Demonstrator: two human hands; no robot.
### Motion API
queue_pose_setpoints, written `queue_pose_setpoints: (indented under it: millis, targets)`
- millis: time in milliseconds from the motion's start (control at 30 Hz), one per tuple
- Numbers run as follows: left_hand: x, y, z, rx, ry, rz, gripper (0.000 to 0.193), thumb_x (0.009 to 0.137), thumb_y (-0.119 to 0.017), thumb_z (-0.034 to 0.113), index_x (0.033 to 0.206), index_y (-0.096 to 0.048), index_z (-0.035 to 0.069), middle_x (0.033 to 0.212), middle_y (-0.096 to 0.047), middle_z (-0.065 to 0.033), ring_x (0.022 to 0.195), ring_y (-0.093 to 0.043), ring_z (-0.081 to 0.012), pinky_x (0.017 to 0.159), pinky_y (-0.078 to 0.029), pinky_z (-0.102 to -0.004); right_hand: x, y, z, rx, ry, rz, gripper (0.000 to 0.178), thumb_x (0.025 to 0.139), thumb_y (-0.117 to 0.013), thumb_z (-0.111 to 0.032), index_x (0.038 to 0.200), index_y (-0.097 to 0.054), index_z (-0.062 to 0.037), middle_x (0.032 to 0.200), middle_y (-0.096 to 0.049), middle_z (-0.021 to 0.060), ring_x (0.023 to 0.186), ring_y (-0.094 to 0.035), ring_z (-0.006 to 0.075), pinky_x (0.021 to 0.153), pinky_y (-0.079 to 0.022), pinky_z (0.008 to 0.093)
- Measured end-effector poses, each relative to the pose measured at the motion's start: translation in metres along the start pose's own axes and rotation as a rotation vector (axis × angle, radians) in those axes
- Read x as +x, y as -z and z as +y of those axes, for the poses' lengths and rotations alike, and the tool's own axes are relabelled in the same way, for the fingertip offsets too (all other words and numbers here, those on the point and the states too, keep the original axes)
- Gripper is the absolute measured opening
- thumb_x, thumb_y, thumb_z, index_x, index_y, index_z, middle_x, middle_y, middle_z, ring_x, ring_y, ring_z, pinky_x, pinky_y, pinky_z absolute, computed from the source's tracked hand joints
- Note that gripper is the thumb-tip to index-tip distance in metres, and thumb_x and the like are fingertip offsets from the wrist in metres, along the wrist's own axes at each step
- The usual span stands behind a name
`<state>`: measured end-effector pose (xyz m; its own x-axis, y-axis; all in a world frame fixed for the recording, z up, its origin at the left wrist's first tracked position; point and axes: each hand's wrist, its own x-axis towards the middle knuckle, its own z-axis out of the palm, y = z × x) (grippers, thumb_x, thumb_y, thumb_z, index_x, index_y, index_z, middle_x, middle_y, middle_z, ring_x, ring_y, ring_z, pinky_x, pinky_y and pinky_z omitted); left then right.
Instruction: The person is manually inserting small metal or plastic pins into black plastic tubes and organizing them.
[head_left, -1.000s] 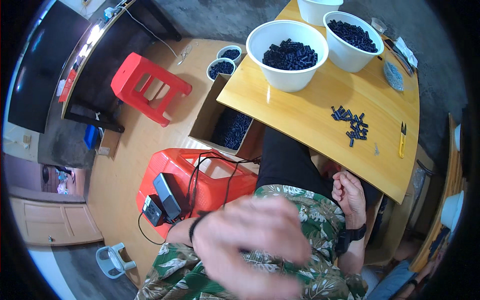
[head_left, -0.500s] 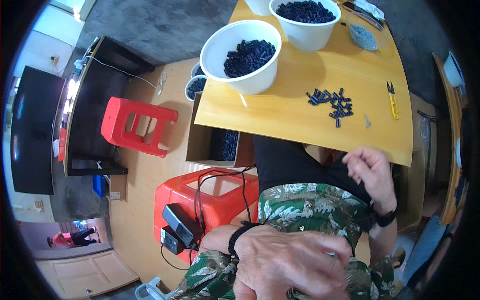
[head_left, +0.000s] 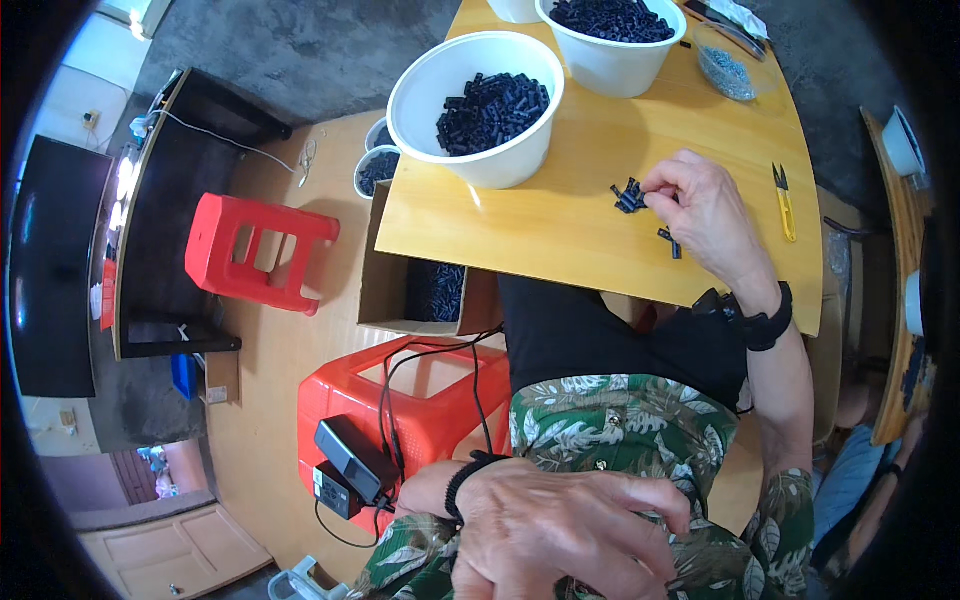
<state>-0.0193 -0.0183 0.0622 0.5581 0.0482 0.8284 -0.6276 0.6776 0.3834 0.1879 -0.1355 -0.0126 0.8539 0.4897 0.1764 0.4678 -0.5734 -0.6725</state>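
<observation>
My right hand [head_left: 705,210], with a dark band on its wrist, reaches over the yellow table. Its thumb and fingertips are pinched together at the edge of a small pile of short dark-blue plastic tubes [head_left: 630,197]. Whether a tube is between the fingertips is hidden. Two more tubes [head_left: 671,242] lie closer to me, beside the palm. My left hand [head_left: 560,530], wearing a black beaded bracelet, is close in front of my patterned shirt. Its fingers curl closed, and whatever they hold is out of sight.
White buckets of dark tubes [head_left: 495,115] [head_left: 615,50] stand at the back of the table [head_left: 590,250]. Yellow snips [head_left: 784,205] lie to the right, below a clear tub of small metal parts [head_left: 727,72]. Red stools [head_left: 258,255] [head_left: 340,400] and a cardboard box [head_left: 378,290] are left.
My right hand has moved forward from the table's near edge onto the pile of tubes, covering part of it and the small pins. My left hand stays near my chest, shifted slightly.
</observation>
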Motion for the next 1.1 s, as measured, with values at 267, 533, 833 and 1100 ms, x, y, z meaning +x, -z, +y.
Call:
queue_pose_setpoints:
  millis: [267,533,833,1100]
  targets:
    - [0.014,0.008,0.005,0.18,0.0,0.057,0.048,0.104,-0.025,0.059,0.115,-0.053,0.022,0.072,-0.063,-0.0184,0.067,-0.066,-0.0311,0.078,-0.048,-0.055,0.007,-0.014,0.003,-0.115,0.046,-0.063,0.012,0.081,-0.066,-0.005,0.092,-0.071,-0.0045,0.084,-0.059,0.013,0.083,-0.061,0.0317,0.074,-0.047,0.0441]
    - [0.003,0.011,0.007,-0.049,0.187,-0.083,0.04,0.105,-0.032,0.044,0.103,-0.054,0.012,0.075,-0.064,-0.0223,0.07,-0.066,-0.0387,0.075,-0.05,-0.0552,0.003,-0.02,0.01,-0.223,0.086,-0.085,0.016,0.082,-0.066,-0.006,0.097,-0.071,-0.0043,0.091,-0.06,0.0139,0.088,-0.063,0.0347,0.079,-0.05,0.0461]
    - [0.002,0.006,0.001,0.087,0.025,0.061,0.052,0.103,-0.027,0.059,0.116,-0.058,0.019,0.065,-0.062,-0.014,0.065,-0.066,-0.0302,0.074,-0.048,-0.052,-0.007,-0.02,0.001,-0.164,0.177,-0.017,0.014,0.083,-0.065,-0.005,0.096,-0.07,-0.0045,0.092,-0.059,0.0155,0.085,-0.063,0.0363,0.076,-0.052,0.046]
    - [-0.004,-0.005,-0.003,0.164,-0.086,0.277,0.049,0.103,-0.031,0.059,0.117,-0.059,0.021,0.068,-0.062,-0.0159,0.063,-0.066,-0.0295,0.07,-0.047,-0.0499,-0.029,-0.029,-0.001,-0.201,0.263,-0.18,0.007,0.083,-0.062,-0.003,0.085,-0.057,0.0012,0.086,-0.055,0.0158,0.082,-0.063,0.0364,0.072,-0.053,0.0461]
